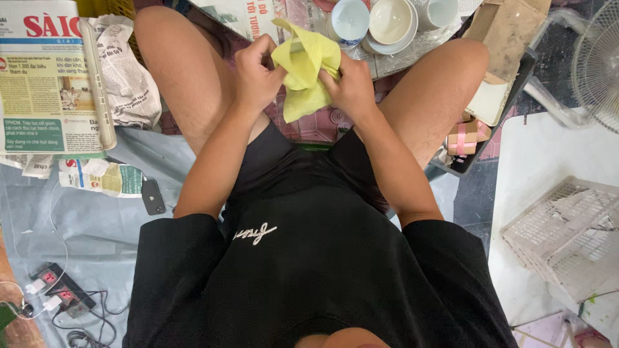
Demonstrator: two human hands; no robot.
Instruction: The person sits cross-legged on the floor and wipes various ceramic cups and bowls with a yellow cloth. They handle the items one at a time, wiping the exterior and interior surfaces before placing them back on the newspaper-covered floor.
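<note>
Between my knees, both hands grip a crumpled yellow cloth (303, 71). My left hand (255, 74) pinches its left side and my right hand (353, 84) clasps its right side; something may be wrapped inside the cloth, but it is hidden. Just beyond the cloth stand white ceramic bowls and cups: a blue-tinted cup (349, 20), a cream bowl (390, 20) on a saucer and another cup (441, 11) at the top edge.
Newspapers (45, 77) lie at the left with crumpled sheets (126, 71). A dark phone (153, 196) and a power strip (61, 293) with cables rest on grey sheeting. A white plastic basket (567, 235) and a fan (596, 58) are on the right, small pink boxes (465, 136) by my right knee.
</note>
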